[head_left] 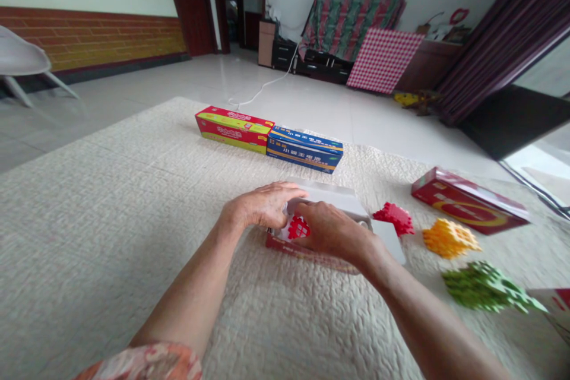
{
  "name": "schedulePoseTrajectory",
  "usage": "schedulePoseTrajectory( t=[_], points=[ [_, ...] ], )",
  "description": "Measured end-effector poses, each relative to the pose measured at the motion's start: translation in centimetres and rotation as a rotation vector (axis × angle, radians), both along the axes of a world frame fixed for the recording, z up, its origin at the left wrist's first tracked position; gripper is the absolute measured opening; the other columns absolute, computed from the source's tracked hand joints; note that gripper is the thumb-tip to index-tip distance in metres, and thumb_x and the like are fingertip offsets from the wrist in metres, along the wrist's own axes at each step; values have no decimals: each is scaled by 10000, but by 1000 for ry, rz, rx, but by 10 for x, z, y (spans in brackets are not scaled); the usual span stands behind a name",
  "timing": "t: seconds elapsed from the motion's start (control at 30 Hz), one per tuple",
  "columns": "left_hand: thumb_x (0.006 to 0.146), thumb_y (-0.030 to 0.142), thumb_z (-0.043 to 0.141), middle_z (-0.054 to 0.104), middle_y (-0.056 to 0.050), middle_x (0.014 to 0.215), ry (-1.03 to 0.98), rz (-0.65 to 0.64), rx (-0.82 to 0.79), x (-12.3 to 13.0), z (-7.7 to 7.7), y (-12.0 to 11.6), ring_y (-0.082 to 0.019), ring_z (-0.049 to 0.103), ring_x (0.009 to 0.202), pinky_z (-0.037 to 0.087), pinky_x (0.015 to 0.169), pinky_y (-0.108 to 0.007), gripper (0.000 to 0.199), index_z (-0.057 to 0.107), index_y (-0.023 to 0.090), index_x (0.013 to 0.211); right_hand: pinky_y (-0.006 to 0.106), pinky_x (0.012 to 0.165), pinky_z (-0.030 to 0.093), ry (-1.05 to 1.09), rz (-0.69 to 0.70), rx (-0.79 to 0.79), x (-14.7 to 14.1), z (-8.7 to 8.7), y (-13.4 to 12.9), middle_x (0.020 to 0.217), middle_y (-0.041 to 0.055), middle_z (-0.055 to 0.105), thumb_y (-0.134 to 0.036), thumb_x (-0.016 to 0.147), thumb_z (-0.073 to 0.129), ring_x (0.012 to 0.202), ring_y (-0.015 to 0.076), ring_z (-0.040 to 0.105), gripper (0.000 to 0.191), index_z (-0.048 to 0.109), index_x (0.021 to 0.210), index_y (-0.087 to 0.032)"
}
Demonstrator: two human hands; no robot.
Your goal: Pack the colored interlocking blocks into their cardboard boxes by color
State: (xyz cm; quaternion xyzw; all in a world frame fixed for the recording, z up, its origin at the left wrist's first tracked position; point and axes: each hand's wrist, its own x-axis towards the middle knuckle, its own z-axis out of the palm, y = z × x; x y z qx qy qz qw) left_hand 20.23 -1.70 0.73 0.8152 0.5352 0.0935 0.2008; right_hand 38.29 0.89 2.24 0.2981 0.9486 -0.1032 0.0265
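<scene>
Red piece [298, 228] with a notched edge lies inside the open box [303, 253], showing between your left hand [266, 205] and right hand [332, 228]. From the left, the end of the box could buckle or slide if you lean on it, since its walls look like thin card and the quilted cover [133, 208] beneath seems soft. In the middle, the piece might snag on a wall or a finger, because your hands crowd the opening. On the right, a sweep of your wrist could shove the pale side flap [390, 240] into the red pile [395, 218] just beside it and scatter that. As for pose, your left hand arches over the left end, fingers pointing right and thumb dipped inside; whether it pinches anything, I cannot tell. Your right hand comes in from the lower right, knuckles up, fingers bent down into the box; its fingertips are hidden, so I cannot tell if they clamp the piece.
</scene>
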Motion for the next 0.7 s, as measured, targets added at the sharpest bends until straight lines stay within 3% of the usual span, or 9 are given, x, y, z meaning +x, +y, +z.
schedulePoseTrajectory(
  t=[0.13,0.27,0.37,0.47,0.6,0.7],
  points=[
    [661,77,557,436,-108,1508,-16,-5,16,0,0,0,-217,401,1390,309,1157,-346,732,467,168,1382,294,671,461,42,-4,20,-6,-6,-3,1028,127,723,-385,771,720,857,242,698,404,642,1086,-143],
    [654,77,557,433,-84,1511,-11,7,-9,1,5,-2,-217,396,1393,310,1157,-347,749,463,191,1387,277,657,473,179,-24,-6,11,6,-4,958,82,733,-300,814,651,775,184,684,270,664,1047,-164],
    [669,90,541,378,-80,1548,26,41,-49,2,8,-3,-215,349,1423,277,1177,-352,764,433,194,1418,271,636,490,346,-151,28,51,23,8,863,56,730,-304,847,593,716,156,670,209,678,984,-171],
    [683,108,517,358,-64,1563,59,33,-45,0,5,-3,-209,338,1429,266,1185,-367,759,421,215,1429,306,673,524,465,-361,141,109,29,33,890,74,730,-295,844,557,747,171,682,217,681,969,-168],
    [672,130,498,383,-40,1550,32,13,24,-6,-6,1,-205,373,1411,291,1178,-360,762,430,238,1423,378,795,542,281,-529,175,176,15,63,1074,122,716,-258,772,604,920,236,690,366,659,1120,-162],
    [668,134,488,402,-31,1539,32,5,56,-9,-14,3,-208,376,1409,297,1180,-357,761,439,240,1420,385,921,505,139,-513,148,191,-3,73,1208,135,671,-147,709,602,1081,252,645,504,614,1212,-160]
  ],
)
